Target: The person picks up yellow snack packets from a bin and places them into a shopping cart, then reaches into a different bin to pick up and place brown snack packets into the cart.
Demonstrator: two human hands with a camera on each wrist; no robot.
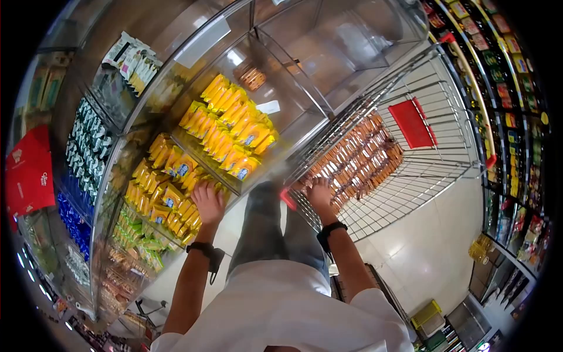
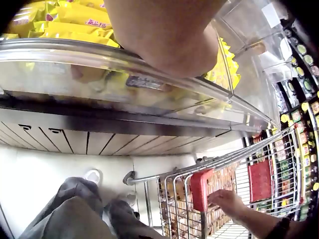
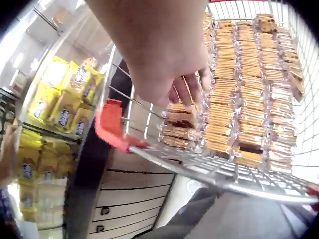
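Observation:
My left hand (image 1: 208,202) reaches over the edge of a clear shop bin, its fingers spread on yellow snack packets (image 1: 170,196). In the left wrist view its wrist crosses the bin's clear wall (image 2: 149,67), and its fingertips are hidden. Inside a wire shopping cart (image 1: 419,176), my right hand (image 1: 319,193) is lowered at the near end of rows of clear-wrapped biscuits (image 1: 358,158). The right wrist view shows its bent fingers (image 3: 182,89) right at the packs (image 3: 179,119); I cannot tell whether they grip one.
More yellow packets (image 1: 234,120) fill the neighbouring bin. A red corner guard (image 3: 112,124) caps the cart's near corner, and a red panel (image 1: 413,122) hangs in the cart. Stocked shelves (image 1: 507,117) stand at the right. The cart stands close beside the bins.

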